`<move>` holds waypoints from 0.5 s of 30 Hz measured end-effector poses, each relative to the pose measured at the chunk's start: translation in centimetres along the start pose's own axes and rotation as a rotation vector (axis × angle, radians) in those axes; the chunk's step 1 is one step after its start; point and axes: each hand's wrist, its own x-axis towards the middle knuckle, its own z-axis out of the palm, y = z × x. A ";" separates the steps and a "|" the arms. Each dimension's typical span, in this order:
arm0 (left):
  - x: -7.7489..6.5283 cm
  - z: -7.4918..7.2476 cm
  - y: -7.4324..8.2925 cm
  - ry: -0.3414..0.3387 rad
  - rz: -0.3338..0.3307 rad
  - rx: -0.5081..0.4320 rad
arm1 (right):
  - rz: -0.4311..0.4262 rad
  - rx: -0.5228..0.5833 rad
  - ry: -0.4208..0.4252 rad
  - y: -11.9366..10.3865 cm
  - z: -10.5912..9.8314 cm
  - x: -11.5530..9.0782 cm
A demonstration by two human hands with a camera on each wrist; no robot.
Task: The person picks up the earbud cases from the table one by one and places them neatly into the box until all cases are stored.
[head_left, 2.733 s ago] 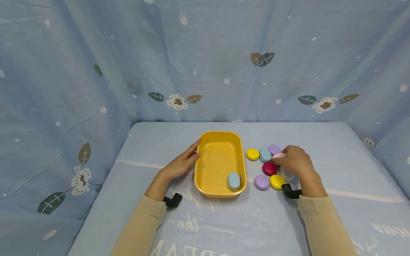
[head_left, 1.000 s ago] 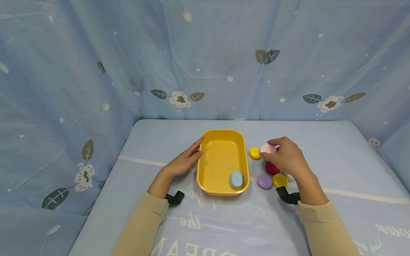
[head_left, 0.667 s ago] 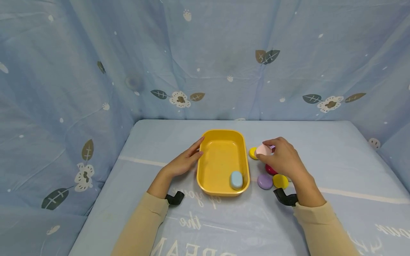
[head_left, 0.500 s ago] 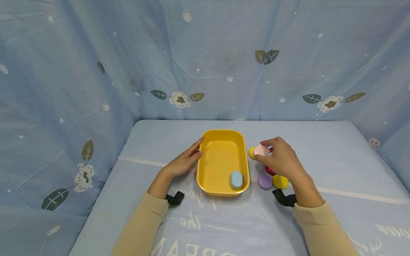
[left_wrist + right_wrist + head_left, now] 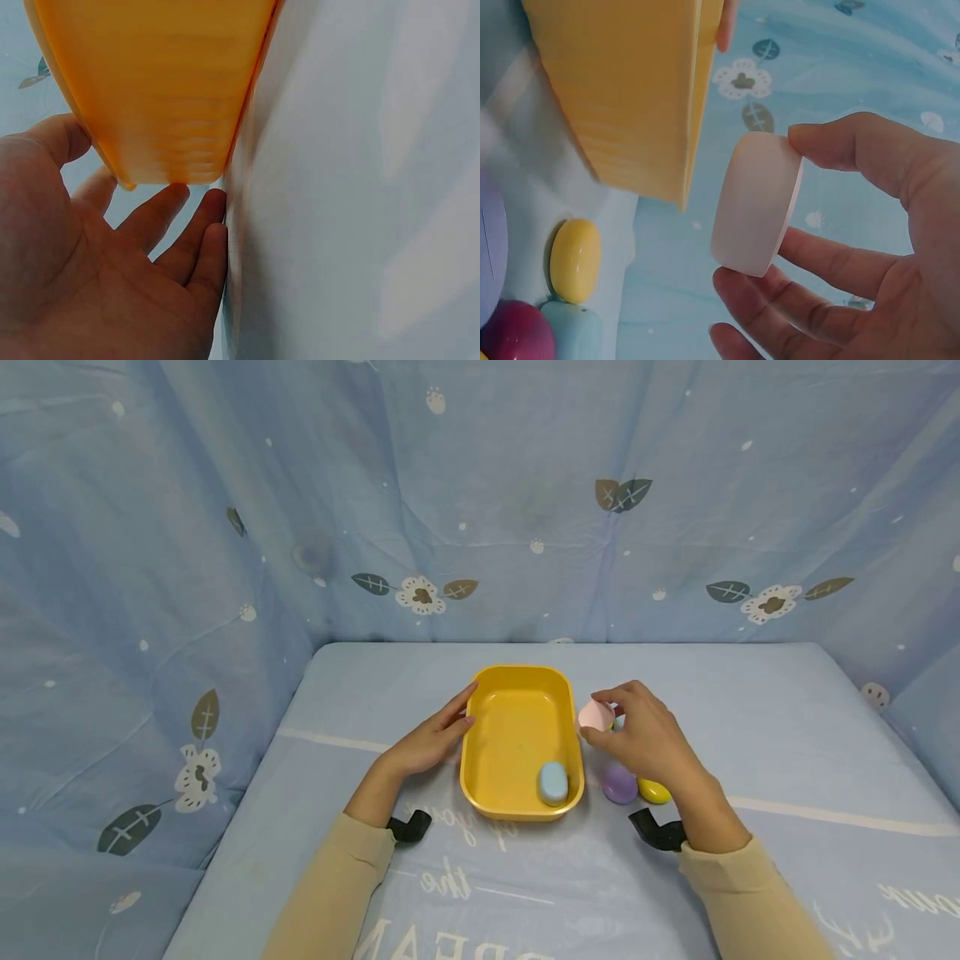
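A yellow rectangular tray (image 5: 517, 727) stands mid-table, with a light blue rounded bar (image 5: 553, 782) in its near right corner. My left hand (image 5: 420, 747) lies along the tray's left side; in the left wrist view its fairly straight fingers (image 5: 157, 214) touch the wall and rim. Just off the tray's right rim, my right hand (image 5: 645, 739) pinches a pale pink, smooth, thick disc-like piece (image 5: 756, 202) between thumb and fingers. The right wrist view has it raised, apart from the tray wall. My right hand hides part of the loose pieces in the head view.
Right of the tray lie several glossy rounded pieces, among them a purple one (image 5: 619, 783) and a yellow one (image 5: 653, 791). The right wrist view shows a dark red piece (image 5: 517, 334) and a light blue one (image 5: 571, 330). Patterned blue cloth (image 5: 525, 527) surrounds the table.
My right hand picked the pale pink piece up from the group and moved left with it toward the tray's right rim. My left hand stays at the tray's side.
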 end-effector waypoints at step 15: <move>0.0 -0.1 0.0 -0.001 -0.004 0.002 | -0.173 0.015 0.026 -0.8 1.3 -0.1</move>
